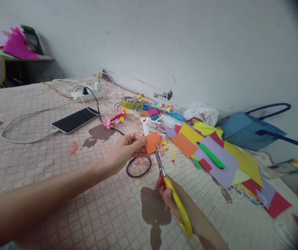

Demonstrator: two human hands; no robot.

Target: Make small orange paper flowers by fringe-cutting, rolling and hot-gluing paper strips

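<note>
Your L hand (125, 150) pinches an orange paper pc (152, 142) bet. thumb & fingers at its left end; that pc is your landmark, held up off the quilted cover (99, 208). Your R hand (169, 198) is wrapped round the grips of the yellow-handled scissors (168, 183), below & right of the orange pc. Key relation: scissors' long axis runs diag., handles low right, blades up-left, tips at the pc's lower right edge. L hand is nearer the pc, touching it; R hand reaches it only via the blades. Blades look almost together; can't tell if paper sits bet. them.

Containers, all placed from the orange pc: blue bag (249, 132) w/ dark handles, well off to the right & a bit beyond; contents not visible. White plastic bag (202, 114), beyond & right, crumpled; can't tell what's in it.

Other stuff: white glue gun (146, 122) just beyond the pc; black cord loop (138, 176) below it, w/ paper scraps (141, 161) inside & near the loop. Colored sheets (228, 163) fan out to the right, green marker (211, 155) on top. Tape roll (128, 102) farther back, slightly left; phone (75, 119) well left, on its charging cable (56, 131).
</note>
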